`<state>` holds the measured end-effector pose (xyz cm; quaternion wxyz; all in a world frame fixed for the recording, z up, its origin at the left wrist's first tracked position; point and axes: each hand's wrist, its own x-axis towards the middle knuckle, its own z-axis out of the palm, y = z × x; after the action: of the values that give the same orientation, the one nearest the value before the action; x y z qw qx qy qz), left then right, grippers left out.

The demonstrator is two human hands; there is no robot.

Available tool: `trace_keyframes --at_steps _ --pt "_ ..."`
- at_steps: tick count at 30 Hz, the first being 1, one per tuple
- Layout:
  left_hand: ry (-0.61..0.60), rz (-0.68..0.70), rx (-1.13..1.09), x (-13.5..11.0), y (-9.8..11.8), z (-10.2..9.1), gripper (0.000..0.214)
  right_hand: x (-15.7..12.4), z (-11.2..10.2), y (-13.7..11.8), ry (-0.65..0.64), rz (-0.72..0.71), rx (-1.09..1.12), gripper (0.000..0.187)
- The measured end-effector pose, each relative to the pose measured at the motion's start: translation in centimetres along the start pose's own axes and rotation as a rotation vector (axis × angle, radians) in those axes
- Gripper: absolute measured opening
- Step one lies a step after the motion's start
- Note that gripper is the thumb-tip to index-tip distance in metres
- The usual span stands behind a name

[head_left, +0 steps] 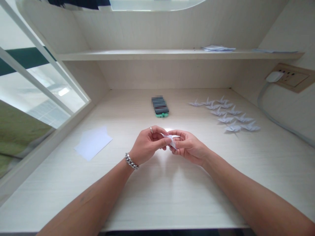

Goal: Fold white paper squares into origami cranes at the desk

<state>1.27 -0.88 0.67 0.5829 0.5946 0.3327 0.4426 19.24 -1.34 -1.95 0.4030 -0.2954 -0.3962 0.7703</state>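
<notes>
Between my two hands, just above the middle of the desk, is a small piece of folded white paper (pixel 172 141). My left hand (pixel 150 142), with a ring and a chain bracelet, pinches its left side between thumb and fingers. On the other side my right hand (pixel 189 146) grips the same paper with thumb and fingertips. The fingers cover much of it, so its exact folded shape is hidden. Several white paper cranes (pixel 226 114) stand in rows to the right, beyond my right hand. Some loose white paper sheets (pixel 93 142) lie to the left.
A phone (pixel 160 106) with a green edge, partly pixelated, lies behind my hands. More papers (pixel 218 49) rest on the shelf (pixel 147 55) above. A white plug (pixel 274 77) sits in the wall socket (pixel 295 78), its cable running down the right side. A window is at left.
</notes>
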Motion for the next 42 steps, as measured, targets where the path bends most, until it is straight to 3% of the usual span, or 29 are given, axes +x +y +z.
trace_keyframes --at_steps 18,23,29,42 --pt "0.005 -0.038 0.053 0.0 -0.1 -0.2 0.023 0.2 -0.3 0.2 -0.014 0.002 -0.019 0.043" --pt "0.002 -0.031 0.047 0.1 -0.1 -0.5 0.022 0.2 0.3 -0.1 0.145 -0.071 -0.036 0.04" --pt "0.039 -0.065 0.076 0.3 -0.5 -0.7 0.036 0.4 0.6 0.0 0.351 -0.211 -0.158 0.043" --pt "0.13 -0.107 0.201 0.6 -0.7 -0.7 0.022 0.7 0.7 0.1 0.392 -0.211 -0.268 0.033"
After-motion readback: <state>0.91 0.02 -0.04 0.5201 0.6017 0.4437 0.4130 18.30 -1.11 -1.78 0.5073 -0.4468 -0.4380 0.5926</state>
